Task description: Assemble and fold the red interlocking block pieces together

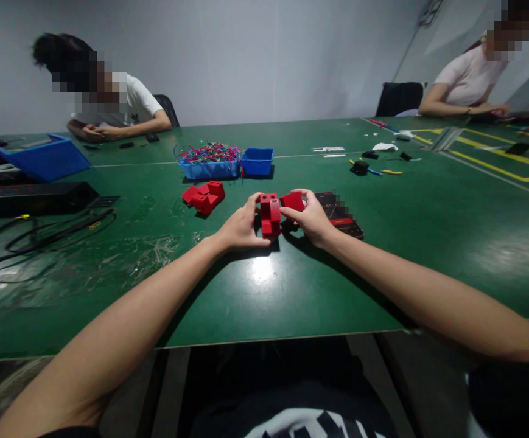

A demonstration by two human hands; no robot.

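My left hand [246, 227] is closed round a red block-like part [269, 218], which stands low over the green table with a notch and small holes visible on it. Just to its right, my right hand [312, 218] pinches a flatter red piece [293, 201] between thumb and fingers. The right thumb tip reaches close to the left hand's part; whether they touch I cannot tell. Partly behind the right hand lies a dark phone [344, 220] with a lit screen. Further left sit several more red parts [206, 197] in a small pile.
Beyond my hands stand a blue bin [209, 169] heaped with coloured wires and a smaller blue bin [257, 162]. Black cables [54, 234] and a black power strip [31, 198] lie at left. Two people sit across the green table [227, 304]. Wire bits [360, 168] lie at right.
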